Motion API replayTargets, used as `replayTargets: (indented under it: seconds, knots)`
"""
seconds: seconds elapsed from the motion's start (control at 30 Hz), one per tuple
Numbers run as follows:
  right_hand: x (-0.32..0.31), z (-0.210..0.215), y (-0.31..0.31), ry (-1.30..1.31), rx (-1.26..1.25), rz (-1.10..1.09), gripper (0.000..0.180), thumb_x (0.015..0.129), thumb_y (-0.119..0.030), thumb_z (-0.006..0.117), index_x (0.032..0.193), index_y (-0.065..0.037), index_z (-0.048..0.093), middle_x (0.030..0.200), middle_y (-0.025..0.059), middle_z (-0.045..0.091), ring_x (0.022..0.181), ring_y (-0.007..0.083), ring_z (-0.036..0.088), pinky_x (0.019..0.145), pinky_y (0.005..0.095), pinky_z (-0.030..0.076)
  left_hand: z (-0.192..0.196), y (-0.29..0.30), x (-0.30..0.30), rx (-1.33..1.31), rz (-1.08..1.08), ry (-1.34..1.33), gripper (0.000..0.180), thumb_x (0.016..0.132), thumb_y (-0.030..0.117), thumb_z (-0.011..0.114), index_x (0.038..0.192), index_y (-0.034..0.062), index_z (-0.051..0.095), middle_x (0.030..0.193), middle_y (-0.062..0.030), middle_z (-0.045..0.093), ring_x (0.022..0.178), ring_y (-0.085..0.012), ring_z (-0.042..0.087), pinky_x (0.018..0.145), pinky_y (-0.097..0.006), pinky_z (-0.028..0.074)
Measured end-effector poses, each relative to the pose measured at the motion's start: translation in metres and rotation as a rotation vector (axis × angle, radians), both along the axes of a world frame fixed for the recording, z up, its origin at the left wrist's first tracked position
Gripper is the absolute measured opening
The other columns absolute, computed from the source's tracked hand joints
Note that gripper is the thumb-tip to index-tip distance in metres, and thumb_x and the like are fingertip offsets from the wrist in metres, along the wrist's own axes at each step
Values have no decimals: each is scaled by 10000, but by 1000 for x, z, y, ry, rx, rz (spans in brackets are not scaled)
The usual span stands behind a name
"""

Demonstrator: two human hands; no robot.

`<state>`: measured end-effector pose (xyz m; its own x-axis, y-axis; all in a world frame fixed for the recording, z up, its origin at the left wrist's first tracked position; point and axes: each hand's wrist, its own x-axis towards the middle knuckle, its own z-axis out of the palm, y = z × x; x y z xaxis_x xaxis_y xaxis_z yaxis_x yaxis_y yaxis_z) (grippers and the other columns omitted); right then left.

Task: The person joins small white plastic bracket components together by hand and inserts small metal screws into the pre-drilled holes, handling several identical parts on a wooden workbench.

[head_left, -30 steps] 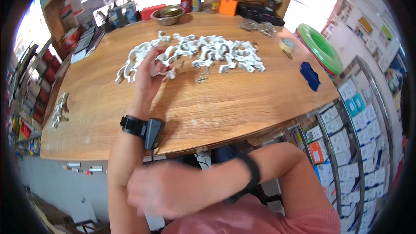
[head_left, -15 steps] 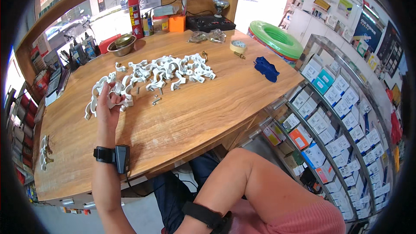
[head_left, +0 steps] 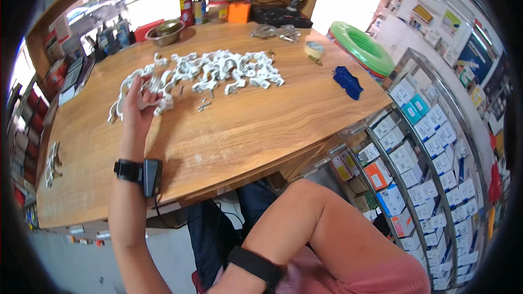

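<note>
At the left end of a loose pile of white plastic pipe clamps [head_left: 223,68], my left hand [head_left: 139,106] is closed around a white pipe clamp [head_left: 154,85]. Its thumb points up and the fingers curl in; other clamps lie right against the hand, so the clamp's outline is partly lost. Small metal screws [head_left: 204,104] lie just right of the hand, in front of the pile. A black wristband with a small box sits on my left wrist. My right forearm, with a black strap, bends down to the lower edge; the right hand is out of the picture.
Two joined white clamps [head_left: 53,164] lie at the table's left edge. Farther back stand metal bowls [head_left: 165,34], a red spray can [head_left: 186,0] and an orange box [head_left: 238,13]. A tape roll [head_left: 314,49], blue cloth [head_left: 347,83] and green hose coil [head_left: 362,49] are rightward, beside shelves of boxes.
The view has tilted, so the table and pile appear higher and a little farther right. My left hand stays at the pile's left end, still closed.
</note>
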<state>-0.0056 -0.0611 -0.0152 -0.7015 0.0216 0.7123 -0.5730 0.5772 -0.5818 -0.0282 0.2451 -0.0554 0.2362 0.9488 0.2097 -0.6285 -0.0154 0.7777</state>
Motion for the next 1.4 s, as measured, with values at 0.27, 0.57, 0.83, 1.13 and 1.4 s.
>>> replayTargets:
  seconds: [0.27,0.57,0.83,1.13,1.4]
  knots:
    - [0,-24,2,-109,-12,52,490,708,-355,627,991,26,504,1017,196,503,1009,303,476,862,376,377,7,-1,-4,-14,-48,-91,400,885,349,447,1052,-14,471,541,34,319,520,-83,351,636,-316,427]
    - [-23,-19,12,345,113,-135,457,734,-435,574,851,6,545,810,133,561,776,301,564,649,358,453,5,4,-6,40,-105,-73,438,884,354,441,1063,-44,474,571,3,410,558,-105,440,655,-295,475]
    - [-13,-36,31,255,225,-162,359,789,-407,532,765,-49,544,748,91,551,710,258,547,620,343,432,10,-7,-3,41,-64,2,476,888,376,425,1101,-51,437,560,14,367,530,-100,414,609,-277,453]
    - [-9,-33,29,92,216,-82,403,779,-464,535,771,-61,543,769,75,562,735,244,545,671,383,415,11,-3,-5,66,-81,-36,469,898,359,411,1106,-59,449,566,14,390,541,-100,424,631,-278,456]
    - [100,8,138,-39,629,-736,82,682,-145,580,683,-70,549,697,49,531,626,201,522,535,309,425,14,-13,1,44,-160,-62,481,896,360,418,1082,-77,489,553,34,340,528,-75,362,626,-265,438]
